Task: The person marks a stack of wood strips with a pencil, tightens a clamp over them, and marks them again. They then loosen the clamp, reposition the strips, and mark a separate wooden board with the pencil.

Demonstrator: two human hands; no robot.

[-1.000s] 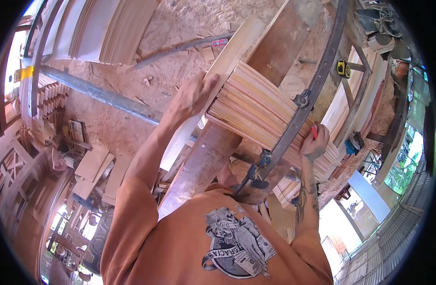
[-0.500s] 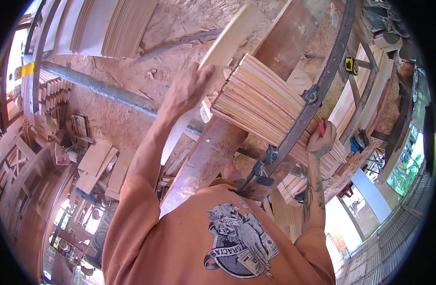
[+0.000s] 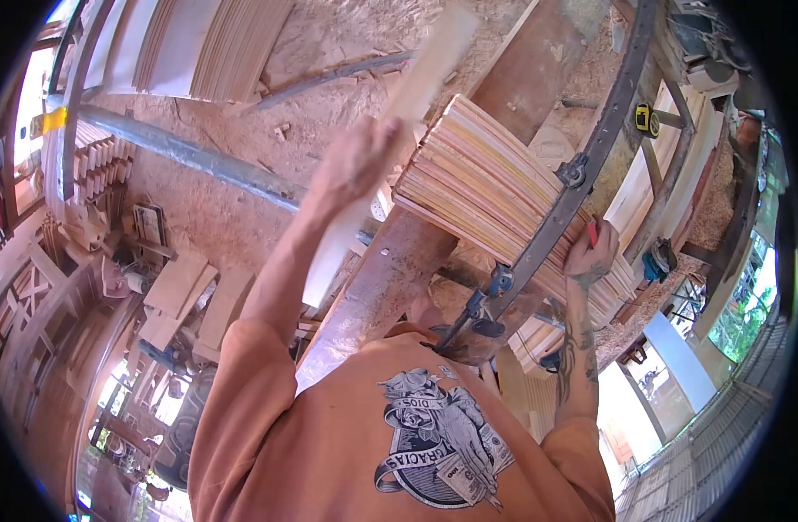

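I have the left hand [image 3: 360, 167] closed around the blurred board [image 3: 430, 68], upper centre of frame; it looks light and stiff, best held by its long edges. The strips [image 3: 477, 178] lie at centre, likely rigid, liftable by their ends. Centre right, the right hand [image 3: 591, 254] pinches a small red thing [image 3: 592, 231].

Matt wood strips [image 3: 477, 181], dull metal bar [image 3: 597, 158]

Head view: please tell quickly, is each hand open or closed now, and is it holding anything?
Left hand: closed on a pale board, blurred.
Right hand: closed on a slim red object.
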